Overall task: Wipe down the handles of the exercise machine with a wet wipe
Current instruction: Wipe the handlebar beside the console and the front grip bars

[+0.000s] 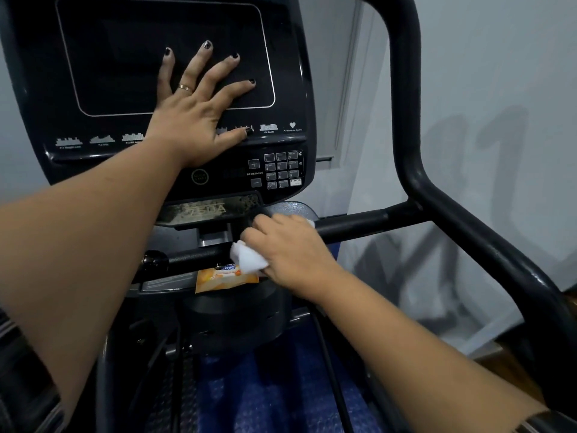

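**Wiping in progress, seen from the head camera.** The exercise machine (231, 307) fills the view, its console (100, 160) upright at centre. A thick black loop handle (402, 89) rises on the right and runs down towards the viewer. A thinner cross bar (359, 223) joins this loop to the column below the console.

The left hand (193, 120) lies flat on the dark screen (125, 57), fingers straight and spread, apparently bracing the body. The right hand (287, 251) is wrapped over the cross bar near the column, its fingers curled round the bar. It presses the white wet wipe (246, 259) against the bar, and a bunched corner of the wipe sticks out beside the thumb. An orange wipe packet (224, 278) rests on the ledge just below that hand.

*Progress:* the cross bar is the part being wiped now. No wet sheen shows which stretches are already clean, so the finished share cannot be told. The loop handle is well apart from the wipe and probably remains to be done. Any handle on the left is out of view.
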`<move>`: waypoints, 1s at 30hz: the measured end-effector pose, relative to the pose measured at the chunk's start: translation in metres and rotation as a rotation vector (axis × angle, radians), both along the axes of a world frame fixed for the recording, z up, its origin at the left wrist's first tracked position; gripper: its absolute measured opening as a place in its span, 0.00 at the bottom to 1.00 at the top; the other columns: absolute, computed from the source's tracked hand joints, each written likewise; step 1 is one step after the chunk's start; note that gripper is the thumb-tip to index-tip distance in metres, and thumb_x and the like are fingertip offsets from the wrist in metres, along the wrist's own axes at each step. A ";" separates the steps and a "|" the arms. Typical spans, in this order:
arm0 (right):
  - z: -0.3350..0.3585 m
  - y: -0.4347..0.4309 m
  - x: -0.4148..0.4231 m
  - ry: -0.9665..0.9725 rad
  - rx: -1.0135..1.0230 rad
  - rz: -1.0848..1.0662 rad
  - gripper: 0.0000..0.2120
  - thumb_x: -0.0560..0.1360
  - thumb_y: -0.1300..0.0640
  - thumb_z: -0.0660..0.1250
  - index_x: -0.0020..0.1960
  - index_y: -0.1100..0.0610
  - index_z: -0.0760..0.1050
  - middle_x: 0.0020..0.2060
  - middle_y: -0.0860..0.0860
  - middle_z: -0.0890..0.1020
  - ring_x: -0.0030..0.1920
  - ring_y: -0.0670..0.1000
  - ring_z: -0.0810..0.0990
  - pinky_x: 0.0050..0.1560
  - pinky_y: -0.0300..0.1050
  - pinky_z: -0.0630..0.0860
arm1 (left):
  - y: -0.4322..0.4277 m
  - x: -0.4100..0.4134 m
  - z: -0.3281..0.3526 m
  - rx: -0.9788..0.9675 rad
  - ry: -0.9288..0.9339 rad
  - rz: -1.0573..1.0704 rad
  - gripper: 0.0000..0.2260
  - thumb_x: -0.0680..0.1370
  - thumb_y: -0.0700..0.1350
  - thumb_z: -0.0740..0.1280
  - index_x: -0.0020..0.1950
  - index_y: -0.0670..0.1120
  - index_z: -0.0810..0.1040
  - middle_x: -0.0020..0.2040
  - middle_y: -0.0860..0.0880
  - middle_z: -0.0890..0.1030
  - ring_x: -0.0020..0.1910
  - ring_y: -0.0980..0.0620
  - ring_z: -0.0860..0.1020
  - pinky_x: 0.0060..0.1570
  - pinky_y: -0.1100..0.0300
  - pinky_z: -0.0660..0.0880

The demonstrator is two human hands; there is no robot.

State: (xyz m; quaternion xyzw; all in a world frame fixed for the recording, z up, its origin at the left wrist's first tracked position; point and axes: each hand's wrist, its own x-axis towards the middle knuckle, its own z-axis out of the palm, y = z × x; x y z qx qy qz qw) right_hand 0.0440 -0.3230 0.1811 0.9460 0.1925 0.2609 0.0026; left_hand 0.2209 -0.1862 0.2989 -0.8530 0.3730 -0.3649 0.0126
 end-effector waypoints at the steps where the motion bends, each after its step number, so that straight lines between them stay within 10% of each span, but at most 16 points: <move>1: -0.006 -0.010 -0.002 -0.010 -0.007 -0.013 0.23 0.64 0.46 0.74 0.56 0.52 0.76 0.44 0.50 0.78 0.43 0.54 0.76 0.43 0.49 0.67 | 0.000 0.000 0.000 0.000 -0.002 0.001 0.31 0.76 0.68 0.52 0.77 0.59 0.56 0.80 0.53 0.50 0.79 0.47 0.41 0.73 0.33 0.42; 7: -0.011 -0.084 -0.013 0.051 0.055 -0.406 0.21 0.57 0.65 0.73 0.48 0.56 0.74 0.41 0.53 0.78 0.43 0.60 0.77 0.43 0.48 0.60 | 0.000 0.000 -0.001 0.002 -0.011 0.007 0.31 0.76 0.68 0.52 0.77 0.59 0.56 0.80 0.53 0.50 0.79 0.47 0.41 0.73 0.33 0.41; 18: 0.056 -0.073 0.013 0.863 -0.034 -0.570 0.13 0.61 0.60 0.76 0.41 0.50 0.76 0.31 0.48 0.77 0.32 0.50 0.76 0.30 0.40 0.68 | -0.001 0.002 -0.001 -0.012 -0.018 -0.008 0.31 0.76 0.67 0.54 0.77 0.59 0.57 0.80 0.53 0.51 0.79 0.46 0.42 0.73 0.33 0.41; 30: 0.021 0.008 0.003 0.264 0.084 -0.324 0.12 0.65 0.60 0.69 0.42 0.50 0.68 0.35 0.46 0.73 0.41 0.53 0.75 0.43 0.46 0.66 | 0.001 0.000 0.001 -0.014 0.003 -0.017 0.30 0.76 0.67 0.54 0.77 0.59 0.56 0.80 0.53 0.51 0.79 0.47 0.41 0.73 0.33 0.41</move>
